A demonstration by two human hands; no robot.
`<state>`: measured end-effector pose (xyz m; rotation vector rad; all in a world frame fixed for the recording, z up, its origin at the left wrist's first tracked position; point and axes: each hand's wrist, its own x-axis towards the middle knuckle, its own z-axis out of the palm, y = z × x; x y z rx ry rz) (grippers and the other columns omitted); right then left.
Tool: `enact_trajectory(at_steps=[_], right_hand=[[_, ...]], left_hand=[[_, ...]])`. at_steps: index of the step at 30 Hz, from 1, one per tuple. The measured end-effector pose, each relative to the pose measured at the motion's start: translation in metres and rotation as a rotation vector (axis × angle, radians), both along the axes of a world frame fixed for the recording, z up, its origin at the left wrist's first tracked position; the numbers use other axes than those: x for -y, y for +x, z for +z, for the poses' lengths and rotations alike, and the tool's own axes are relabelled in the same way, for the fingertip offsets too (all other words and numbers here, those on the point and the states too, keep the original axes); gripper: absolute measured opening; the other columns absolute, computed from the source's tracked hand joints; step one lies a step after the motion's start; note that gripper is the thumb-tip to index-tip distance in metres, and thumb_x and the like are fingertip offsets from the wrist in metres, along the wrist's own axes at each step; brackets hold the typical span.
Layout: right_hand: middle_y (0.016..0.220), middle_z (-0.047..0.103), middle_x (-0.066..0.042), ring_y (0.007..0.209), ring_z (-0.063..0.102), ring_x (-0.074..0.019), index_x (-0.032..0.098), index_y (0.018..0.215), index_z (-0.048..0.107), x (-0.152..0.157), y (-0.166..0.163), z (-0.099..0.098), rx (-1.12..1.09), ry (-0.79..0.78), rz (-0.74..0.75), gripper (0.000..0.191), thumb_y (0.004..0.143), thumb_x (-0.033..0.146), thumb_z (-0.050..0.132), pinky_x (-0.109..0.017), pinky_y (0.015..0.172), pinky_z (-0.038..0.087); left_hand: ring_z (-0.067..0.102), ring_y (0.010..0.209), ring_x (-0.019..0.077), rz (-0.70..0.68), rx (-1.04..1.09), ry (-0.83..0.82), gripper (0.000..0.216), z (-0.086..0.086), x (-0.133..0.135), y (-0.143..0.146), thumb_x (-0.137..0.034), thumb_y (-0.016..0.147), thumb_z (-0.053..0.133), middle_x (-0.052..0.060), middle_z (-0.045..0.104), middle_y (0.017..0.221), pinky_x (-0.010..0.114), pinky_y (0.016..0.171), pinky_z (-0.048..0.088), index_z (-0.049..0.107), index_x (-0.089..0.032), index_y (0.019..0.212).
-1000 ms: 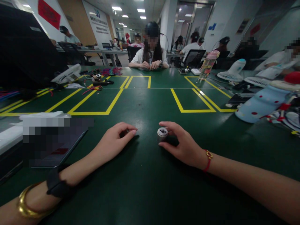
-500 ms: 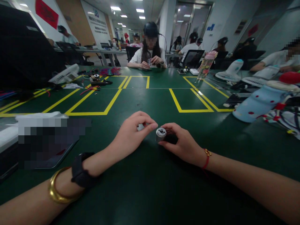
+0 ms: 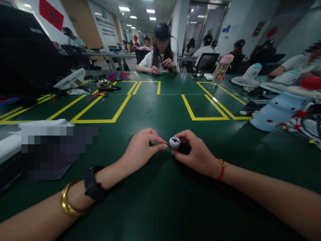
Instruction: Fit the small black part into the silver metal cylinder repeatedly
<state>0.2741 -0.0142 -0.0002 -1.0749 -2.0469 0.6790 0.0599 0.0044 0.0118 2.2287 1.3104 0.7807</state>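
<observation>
Over the green table (image 3: 155,194), a small silver cylindrical motor (image 3: 175,142) is held by my right hand (image 3: 197,150), thumb and fingers around its sides. Its round end face points up and somewhat toward me, showing a dark centre and small holes. My left hand (image 3: 144,147) is closed in a pinch, with thumb and index fingertips right beside the motor's left side. Whether those fingertips touch the motor or hold something tiny cannot be made out.
A dark flat device (image 3: 62,170) and white packaging (image 3: 45,124) lie at left. At right stand a blue dotted bottle (image 3: 278,108) and a white fan (image 3: 247,78). Yellow tape (image 3: 210,118) marks the table. Across it sits a person (image 3: 147,62); wires (image 3: 122,76) lie far left.
My left hand has come down slightly, its pinched fingertips now lower beside the motor. The motor has shifted a little right and tilts slightly differently in my right hand.
</observation>
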Motion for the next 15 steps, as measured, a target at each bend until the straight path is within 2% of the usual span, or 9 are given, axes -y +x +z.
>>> enact_trajectory(at_steps=[3,9,15], right_hand=[[0.103,0.061,-0.004,0.091,0.06,-0.0124,0.02,0.107,0.051,0.0,0.0,0.0,0.0,0.005,-0.006,0.037,0.073,0.024,0.064,-0.029,0.082,0.051],[0.102,0.06,-0.004,0.091,0.059,-0.0121,0.019,0.107,0.05,-0.001,0.0,-0.001,0.007,-0.012,-0.001,0.037,0.073,0.024,0.064,-0.028,0.082,0.051],[0.104,0.06,-0.005,0.093,0.059,-0.013,0.02,0.11,0.048,0.0,0.0,-0.001,0.009,-0.016,0.016,0.039,0.074,0.023,0.063,-0.031,0.084,0.05]], left_hand=[[0.057,0.086,0.0214,-0.048,-0.14,0.036,0.015,-0.002,-0.002,0.0,-0.039,0.082,0.064,0.002,0.063,0.086,0.034,0.075,0.043,0.074,-0.028,0.086],[0.056,0.086,0.024,-0.134,-0.415,0.181,0.013,0.014,0.0,0.004,-0.036,0.082,0.063,0.003,0.062,0.089,0.036,0.071,0.038,0.073,-0.028,0.085],[0.057,0.083,0.0205,-0.164,-0.277,0.072,0.015,0.003,0.002,0.006,-0.033,0.085,0.06,0.003,0.06,0.088,0.031,0.07,0.042,0.072,-0.025,0.091]])
